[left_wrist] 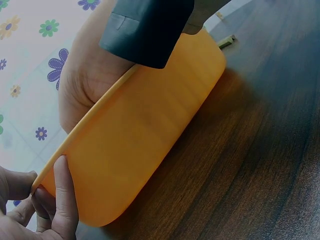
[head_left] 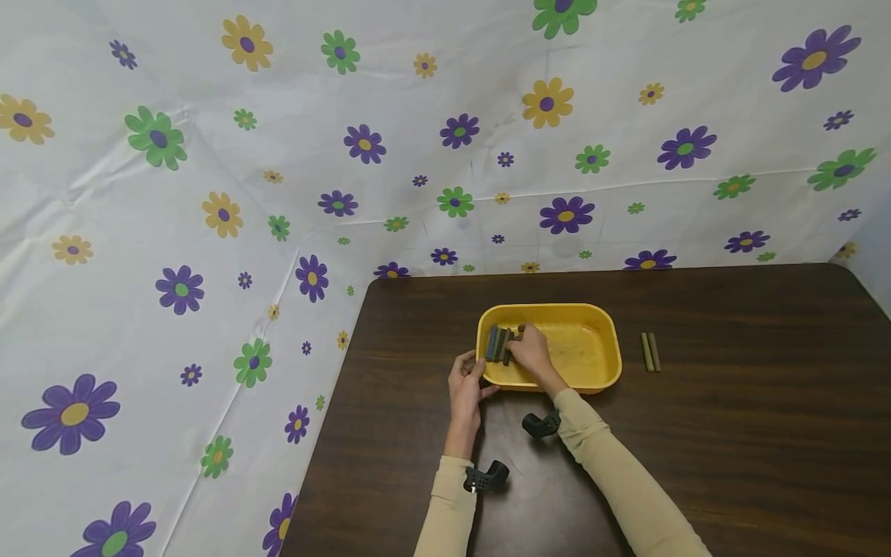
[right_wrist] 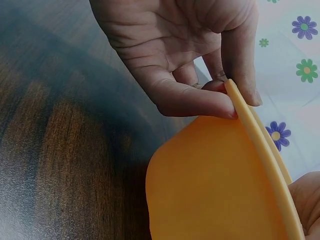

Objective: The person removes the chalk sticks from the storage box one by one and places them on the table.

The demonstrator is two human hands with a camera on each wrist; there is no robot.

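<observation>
A yellow plastic tray (head_left: 585, 377) sits on the table. My left hand (head_left: 465, 391) pinches its near left corner, thumb on one side of the rim and fingers on the other; the left wrist view shows this left hand (left_wrist: 47, 205) closely. Inside the tray's left end, several short dark sticks (head_left: 495, 343) in blue, green and brown tones lie side by side. Over them reaches my right hand (head_left: 533, 352), its curled fingers at the rightmost brown stick (head_left: 507, 347). The tray wall hides those fingertips in both wrist views.
Two more sticks, one olive green (head_left: 646, 353) and one brown (head_left: 654, 353), lie parallel on the dark wooden table (head_left: 752, 402), right of the tray. A white flowered sheet (head_left: 390, 155) hangs behind the table and along its left side.
</observation>
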